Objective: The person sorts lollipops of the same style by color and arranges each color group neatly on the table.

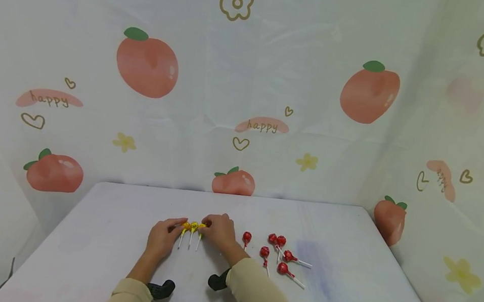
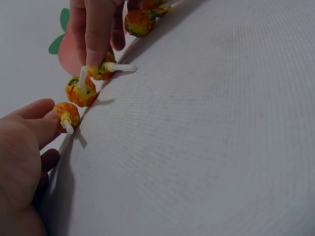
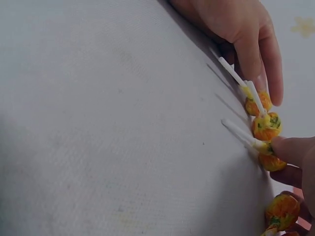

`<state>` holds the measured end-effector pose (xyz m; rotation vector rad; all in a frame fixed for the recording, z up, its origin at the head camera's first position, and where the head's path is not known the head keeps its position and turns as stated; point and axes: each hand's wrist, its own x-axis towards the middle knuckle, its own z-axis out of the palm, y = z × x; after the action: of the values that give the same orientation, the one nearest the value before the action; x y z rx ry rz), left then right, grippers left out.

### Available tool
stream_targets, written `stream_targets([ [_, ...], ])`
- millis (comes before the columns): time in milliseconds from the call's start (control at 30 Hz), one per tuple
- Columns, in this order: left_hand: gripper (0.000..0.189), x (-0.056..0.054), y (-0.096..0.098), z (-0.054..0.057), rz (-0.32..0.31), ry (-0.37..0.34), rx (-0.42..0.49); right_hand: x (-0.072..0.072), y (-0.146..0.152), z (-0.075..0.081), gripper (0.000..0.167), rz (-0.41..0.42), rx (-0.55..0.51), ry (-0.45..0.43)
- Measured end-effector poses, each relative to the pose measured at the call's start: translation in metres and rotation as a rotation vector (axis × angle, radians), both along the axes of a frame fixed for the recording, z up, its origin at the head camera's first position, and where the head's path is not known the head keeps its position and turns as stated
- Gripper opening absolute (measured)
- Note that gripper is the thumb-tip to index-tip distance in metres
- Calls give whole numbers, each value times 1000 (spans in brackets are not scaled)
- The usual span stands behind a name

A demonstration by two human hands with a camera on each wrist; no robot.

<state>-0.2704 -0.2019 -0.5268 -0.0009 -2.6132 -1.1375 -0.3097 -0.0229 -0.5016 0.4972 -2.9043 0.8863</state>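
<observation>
Yellow-orange and crinkly-wrapped, three lollipops (image 1: 193, 227) line up on your white desk (image 1: 123, 217); your left hand (image 1: 162, 238) has its fingers pinching the left-end lollipop (image 2: 68, 112), your right hand (image 1: 220, 232) the right-end lollipop (image 3: 270, 162). Careful: round heads (image 2: 81, 94) could roll off line if you release unevenly or catch a thin stick (image 3: 240, 131). A fourth lollipop (image 3: 282, 212) peeks by your right hand, held or loose, can't tell; shiny red lollipops (image 1: 283, 268) lie rightward.

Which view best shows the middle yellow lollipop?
The right wrist: the middle yellow lollipop appears close, with its stick clear. The left wrist view is also close but foreshortens the stick; the head view shows it whole but small.
</observation>
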Motion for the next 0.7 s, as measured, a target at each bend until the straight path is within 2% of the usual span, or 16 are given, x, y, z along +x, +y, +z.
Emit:
stream_targets([
  [200, 27, 0, 0, 0, 0, 2, -4, 2, 0, 1, 18, 1, 12, 22],
  [700, 27, -1, 0, -3, 4, 17, -20, 2, 2, 4, 19, -7, 21, 1],
])
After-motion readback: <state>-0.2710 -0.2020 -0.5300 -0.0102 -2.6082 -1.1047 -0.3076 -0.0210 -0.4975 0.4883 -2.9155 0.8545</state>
